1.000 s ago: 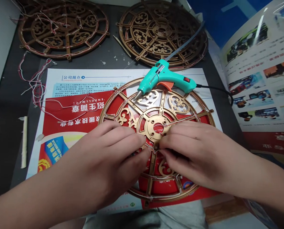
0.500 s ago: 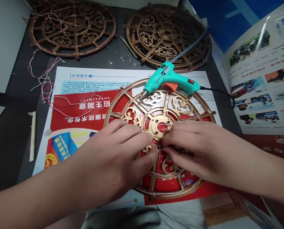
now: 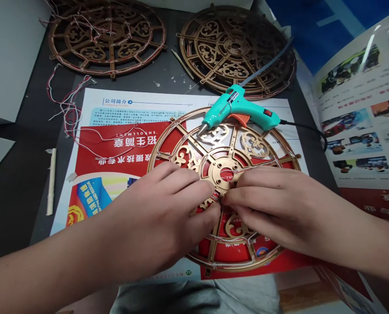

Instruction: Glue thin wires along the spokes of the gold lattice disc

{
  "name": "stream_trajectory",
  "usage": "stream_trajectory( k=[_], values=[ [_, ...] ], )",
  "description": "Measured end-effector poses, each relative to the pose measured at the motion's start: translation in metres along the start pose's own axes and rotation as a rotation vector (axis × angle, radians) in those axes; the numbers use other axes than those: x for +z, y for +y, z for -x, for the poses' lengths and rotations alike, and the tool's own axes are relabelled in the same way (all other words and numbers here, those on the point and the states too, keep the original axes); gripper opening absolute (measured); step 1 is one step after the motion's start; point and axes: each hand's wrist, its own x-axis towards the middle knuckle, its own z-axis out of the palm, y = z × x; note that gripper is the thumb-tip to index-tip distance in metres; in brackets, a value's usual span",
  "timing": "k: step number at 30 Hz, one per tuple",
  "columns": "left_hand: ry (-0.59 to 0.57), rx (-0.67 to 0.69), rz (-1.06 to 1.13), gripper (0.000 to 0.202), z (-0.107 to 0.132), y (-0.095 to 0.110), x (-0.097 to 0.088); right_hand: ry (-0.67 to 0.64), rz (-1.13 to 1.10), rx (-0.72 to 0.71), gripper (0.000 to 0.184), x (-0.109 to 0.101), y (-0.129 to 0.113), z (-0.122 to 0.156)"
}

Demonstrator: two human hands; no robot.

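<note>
As the gold frame (image 3: 214, 169) lies flat, its near spoke (image 3: 213, 244) points at the person.
Left hand (image 3: 161, 218), right hand (image 3: 272, 205): grips clamped on wire (image 3: 215, 196).

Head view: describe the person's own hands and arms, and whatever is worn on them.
The left hand and right hand are bare: no gloves, rings, watch or bracelet. The left arm and right arm are uncovered to the picture's edge, with no sleeve or marking in view.

Left hand (image 3: 155, 218), right hand (image 3: 272, 209), fingers (image 3: 228, 200) pinched.
</note>
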Motion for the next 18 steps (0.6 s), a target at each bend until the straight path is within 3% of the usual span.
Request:
stream_trajectory(
  k=[18],
  values=[
    [0.018, 0.007, -0.069, 0.024, 0.000, 0.001, 0.001, 0.130, 0.226, -0.099, 0.022, 0.011, -0.004, 0.004]
  ],
)
